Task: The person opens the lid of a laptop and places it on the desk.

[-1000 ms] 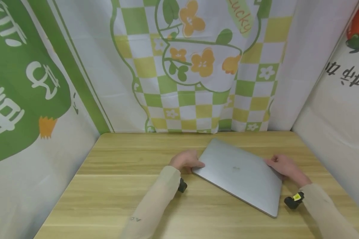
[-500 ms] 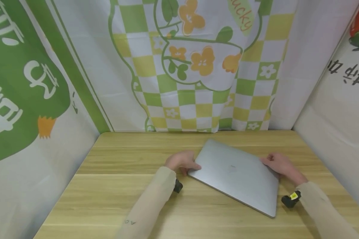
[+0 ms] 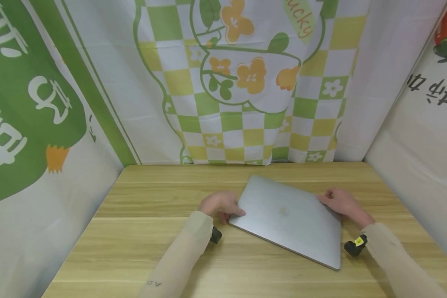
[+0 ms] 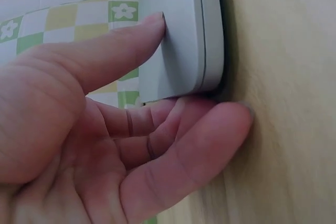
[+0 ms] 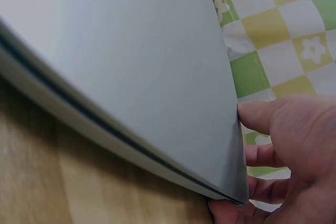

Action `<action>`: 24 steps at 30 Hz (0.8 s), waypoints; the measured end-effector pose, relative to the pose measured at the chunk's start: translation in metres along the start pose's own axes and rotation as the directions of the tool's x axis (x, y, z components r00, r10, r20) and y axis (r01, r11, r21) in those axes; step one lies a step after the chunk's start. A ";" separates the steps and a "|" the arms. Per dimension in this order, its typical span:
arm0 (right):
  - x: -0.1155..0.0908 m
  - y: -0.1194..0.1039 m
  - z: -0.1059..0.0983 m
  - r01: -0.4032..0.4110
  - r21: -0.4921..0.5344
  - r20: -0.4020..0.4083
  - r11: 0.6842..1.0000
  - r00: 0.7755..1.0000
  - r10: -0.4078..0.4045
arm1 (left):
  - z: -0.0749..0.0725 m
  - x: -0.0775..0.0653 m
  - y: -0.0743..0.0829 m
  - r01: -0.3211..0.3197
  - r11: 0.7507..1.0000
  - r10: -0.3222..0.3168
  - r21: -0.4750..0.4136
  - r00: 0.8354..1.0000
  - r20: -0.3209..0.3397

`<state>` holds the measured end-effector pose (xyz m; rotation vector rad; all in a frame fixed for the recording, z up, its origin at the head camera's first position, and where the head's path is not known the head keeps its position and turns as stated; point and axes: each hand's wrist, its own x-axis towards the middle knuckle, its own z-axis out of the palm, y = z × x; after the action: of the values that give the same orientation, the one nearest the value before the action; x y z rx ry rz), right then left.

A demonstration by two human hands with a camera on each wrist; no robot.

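Note:
A closed silver laptop (image 3: pixel 283 223) lies at a slant over the table, a small logo on its lid. My left hand (image 3: pixel 222 205) holds its left corner. In the left wrist view the thumb (image 4: pixel 126 51) lies on the lid while the fingers (image 4: pixel 184 161) curl beneath the corner. At the far right corner my right hand (image 3: pixel 340 202) grips the laptop, thumb at the lid's edge. The right wrist view shows the fingers (image 5: pixel 262 190) bent round that corner and partly under it; some fingertips are hidden by the laptop.
The wooden table (image 3: pixel 141 248) reaches back to a checked green and yellow curtain (image 3: pixel 242 136). Printed cloth walls stand at the left (image 3: pixel 30 136) and right (image 3: pixel 424 136). Black cameras are strapped to both wrists.
Both hands have shifted the laptop to the left across the table, turning it slightly. Their hold on its corners looks the same.

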<state>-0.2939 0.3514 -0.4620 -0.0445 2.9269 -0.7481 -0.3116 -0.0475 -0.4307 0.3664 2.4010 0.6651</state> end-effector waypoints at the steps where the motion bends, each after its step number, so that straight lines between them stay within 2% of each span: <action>1: 0.001 -0.001 0.000 0.002 -0.007 -0.003 1.000 1.000 -0.002 | 0.000 -0.001 -0.001 0.000 1.000 0.000 -0.005 1.000 0.002; 13: 0.007 -0.017 0.006 0.065 -0.030 -0.007 0.997 0.998 -0.066 | 0.000 -0.012 -0.012 -0.008 0.998 0.007 0.056 1.000 0.006; 24: 0.016 -0.029 0.011 0.073 -0.009 0.024 0.997 0.997 -0.072 | 0.003 -0.026 -0.018 0.018 0.998 -0.019 0.065 0.999 0.027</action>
<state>-0.3081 0.3197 -0.4598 -0.1600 2.9210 -0.7379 -0.2920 -0.0723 -0.4300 0.3774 2.4009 0.5715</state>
